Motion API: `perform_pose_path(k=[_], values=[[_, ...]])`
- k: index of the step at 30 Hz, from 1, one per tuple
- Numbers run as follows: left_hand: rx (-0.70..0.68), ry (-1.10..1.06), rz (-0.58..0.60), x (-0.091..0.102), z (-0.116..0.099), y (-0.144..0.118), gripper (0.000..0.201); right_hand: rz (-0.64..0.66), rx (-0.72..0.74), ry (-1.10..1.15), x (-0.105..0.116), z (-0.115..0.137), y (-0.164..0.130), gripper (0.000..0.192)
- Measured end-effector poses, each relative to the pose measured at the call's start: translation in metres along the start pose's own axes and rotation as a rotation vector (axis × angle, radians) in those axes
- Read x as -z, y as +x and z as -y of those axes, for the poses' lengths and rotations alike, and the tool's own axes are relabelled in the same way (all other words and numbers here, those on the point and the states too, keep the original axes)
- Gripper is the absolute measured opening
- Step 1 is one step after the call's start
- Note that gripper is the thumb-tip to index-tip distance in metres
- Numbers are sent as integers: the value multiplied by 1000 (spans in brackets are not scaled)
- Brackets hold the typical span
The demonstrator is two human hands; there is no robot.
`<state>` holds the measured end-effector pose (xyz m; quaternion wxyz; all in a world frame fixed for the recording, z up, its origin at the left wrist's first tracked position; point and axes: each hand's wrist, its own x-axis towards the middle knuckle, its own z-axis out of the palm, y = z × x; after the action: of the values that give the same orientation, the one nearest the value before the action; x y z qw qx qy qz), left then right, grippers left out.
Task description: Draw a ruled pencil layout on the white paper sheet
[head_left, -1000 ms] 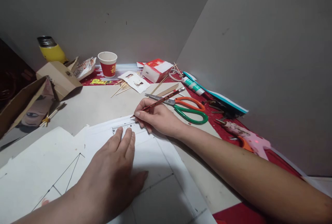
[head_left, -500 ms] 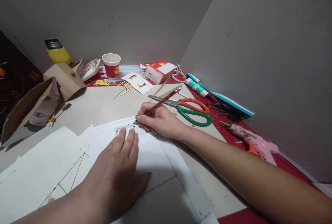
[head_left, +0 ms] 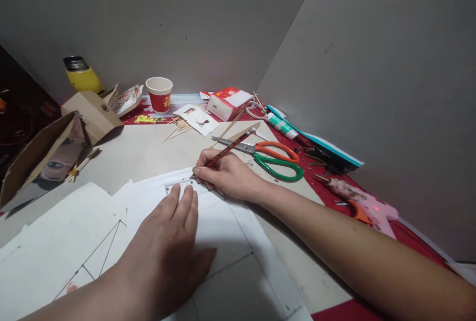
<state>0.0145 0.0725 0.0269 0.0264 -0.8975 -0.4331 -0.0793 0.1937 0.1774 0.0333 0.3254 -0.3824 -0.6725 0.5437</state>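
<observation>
Down comes the red-and-black striped pencil [head_left: 230, 148], its tip now lowered to the edge of the clear plastic ruler [head_left: 182, 182] on the white paper [head_left: 223, 229], so marking seems under way! The right hand [head_left: 227, 174] has its grip clamped round the pencil; the left hand [head_left: 163, 241] lies flat, thumb apart, pinning the ruler. Counting: one pencil, one ruler, one pair of orange-and-green-handled metal scissors [head_left: 255, 149], two hands

From afar I see a red table [head_left: 338, 311]: pale board [head_left: 141, 150] under the scissors [head_left: 254, 149], paper cup [head_left: 159, 98] to their left, pink glue gun [head_left: 374, 211] to their right.
</observation>
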Motion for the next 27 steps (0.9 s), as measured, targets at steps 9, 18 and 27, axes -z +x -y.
perform_pose_path(k=[9, 18, 27], values=[[9, 2, 46, 2, -1, 0, 71, -12, -3, -18, -1, 0, -1, 14], [16, -16, 65, 3, -1, 0, 72, -6, -21, 1, -1, -1, 0, 15], [-6, -2, -4, 2, -1, 1, 70, -2, -40, 17, -1, 1, -1, 15]])
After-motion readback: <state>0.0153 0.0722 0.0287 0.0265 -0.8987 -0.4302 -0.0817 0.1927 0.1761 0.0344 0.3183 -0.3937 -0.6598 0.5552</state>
